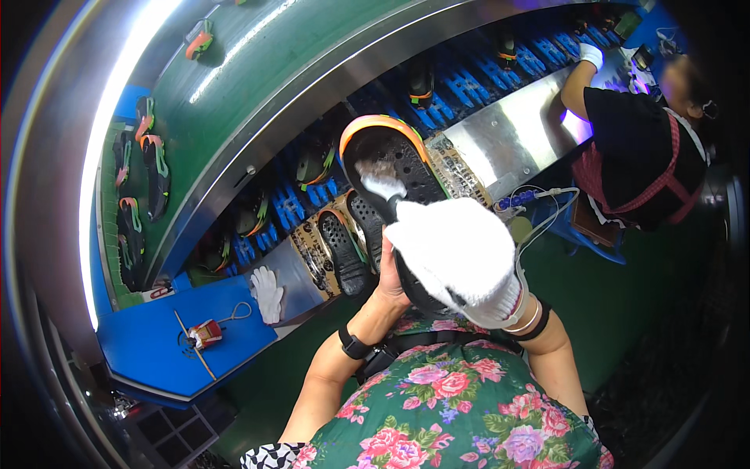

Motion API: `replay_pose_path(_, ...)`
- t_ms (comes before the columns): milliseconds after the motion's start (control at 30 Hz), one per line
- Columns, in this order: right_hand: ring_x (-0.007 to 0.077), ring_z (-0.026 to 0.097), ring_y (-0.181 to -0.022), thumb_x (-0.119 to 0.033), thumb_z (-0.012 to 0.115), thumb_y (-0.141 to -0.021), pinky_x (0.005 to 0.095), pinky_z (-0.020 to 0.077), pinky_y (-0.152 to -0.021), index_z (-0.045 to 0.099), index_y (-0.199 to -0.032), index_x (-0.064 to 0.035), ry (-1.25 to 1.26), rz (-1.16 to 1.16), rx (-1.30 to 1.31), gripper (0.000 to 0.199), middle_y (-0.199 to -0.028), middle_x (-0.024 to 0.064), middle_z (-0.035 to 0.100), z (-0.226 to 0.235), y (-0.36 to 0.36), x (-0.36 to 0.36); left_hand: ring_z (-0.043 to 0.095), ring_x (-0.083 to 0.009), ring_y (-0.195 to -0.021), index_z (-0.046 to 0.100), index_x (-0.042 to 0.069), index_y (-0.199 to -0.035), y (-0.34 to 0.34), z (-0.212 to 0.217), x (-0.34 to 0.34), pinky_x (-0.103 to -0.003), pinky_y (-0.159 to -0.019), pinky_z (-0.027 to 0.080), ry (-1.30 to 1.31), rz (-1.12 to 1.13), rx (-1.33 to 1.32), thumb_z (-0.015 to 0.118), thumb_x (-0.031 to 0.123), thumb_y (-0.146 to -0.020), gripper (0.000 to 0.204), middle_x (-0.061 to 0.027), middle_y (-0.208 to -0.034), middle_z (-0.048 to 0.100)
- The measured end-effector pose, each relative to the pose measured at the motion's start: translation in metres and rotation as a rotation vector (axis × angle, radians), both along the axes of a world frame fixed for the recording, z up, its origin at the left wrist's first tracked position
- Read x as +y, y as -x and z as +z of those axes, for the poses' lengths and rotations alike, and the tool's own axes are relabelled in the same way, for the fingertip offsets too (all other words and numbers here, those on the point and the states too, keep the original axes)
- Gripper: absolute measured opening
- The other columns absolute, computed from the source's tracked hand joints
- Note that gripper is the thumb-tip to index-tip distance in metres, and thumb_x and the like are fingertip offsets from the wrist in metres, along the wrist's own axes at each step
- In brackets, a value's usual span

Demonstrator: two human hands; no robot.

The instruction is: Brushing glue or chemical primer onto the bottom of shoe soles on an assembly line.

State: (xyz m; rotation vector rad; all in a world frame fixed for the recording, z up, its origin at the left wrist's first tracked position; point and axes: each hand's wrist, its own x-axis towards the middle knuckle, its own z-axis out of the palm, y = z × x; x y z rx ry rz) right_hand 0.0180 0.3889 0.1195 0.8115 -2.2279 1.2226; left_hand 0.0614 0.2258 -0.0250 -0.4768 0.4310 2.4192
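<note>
Biggest worry 1st: the big black shoe [410, 168] w/ the orange rim is up in front of the person's chest, and it may slip. That's b/c only the bare L hand [392, 281] grips its side, thumb on the near edge, while the brush could push it from inside. If it falls, it might bump the two other black shoes [341, 258] on the brown card strip close by. Can't tell if the big shoe touches the silver table [488, 125].

The R hand [461, 258], in a fluffy white glove, is closed on the brush [383, 186], tho most of the grip is hidden. The glove is v. near the shoe, so fluff could stick to the pale, wet-looking patch inside. The brush is wide, so a bad tilt could smear the orange rim. Too hard a push could poke stuff into the little holes, prob.

Now things that hold things, big to small. The long row of blue holders [289, 205] has shoes sitting along it, w/ gaps b/w them. The dark crate [176, 430], low on the L, has square pockets; too dark to see what's in them. The big shoe has the brush tip in it, on its flat inside. On the blue table [141, 328] is a small red-and-white packet [207, 334]; can't tell what's in it.
</note>
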Motion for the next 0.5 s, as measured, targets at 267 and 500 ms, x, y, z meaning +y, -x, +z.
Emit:
replay_pose_path(267,0.0299,0.066,-0.118,-0.015,0.075,-0.09,0.0421,0.0522,-0.1,0.064,-0.133,0.0027,0.081,0.077,-0.128,0.048,-0.131,0.0169,0.068,-0.021,-0.015,0.015,0.045,-0.0366,-0.144,0.043,0.014,-0.156,0.013,0.041,0.0,-0.059,-0.121,0.032,0.16,-0.049,0.108,0.048,0.085,-0.088,0.099,-0.0147,-0.159,0.045)
replay_pose_path(500,0.0272,0.072,-0.087,-0.001,0.083,-0.074,0.0404,0.0584,-0.088,0.078,-0.103,-0.0073,0.178,-0.027,-0.141,0.03,-0.104,0.0118,0.077,-0.012,-0.017,0.01,0.05,-0.0356,-0.14,0.041,0.004,-0.155,0.018,0.029,0.002,-0.054,-0.118,0.039,-0.416,0.072,0.126,0.042,0.085,-0.09,0.104,-0.0192,-0.155,0.048)
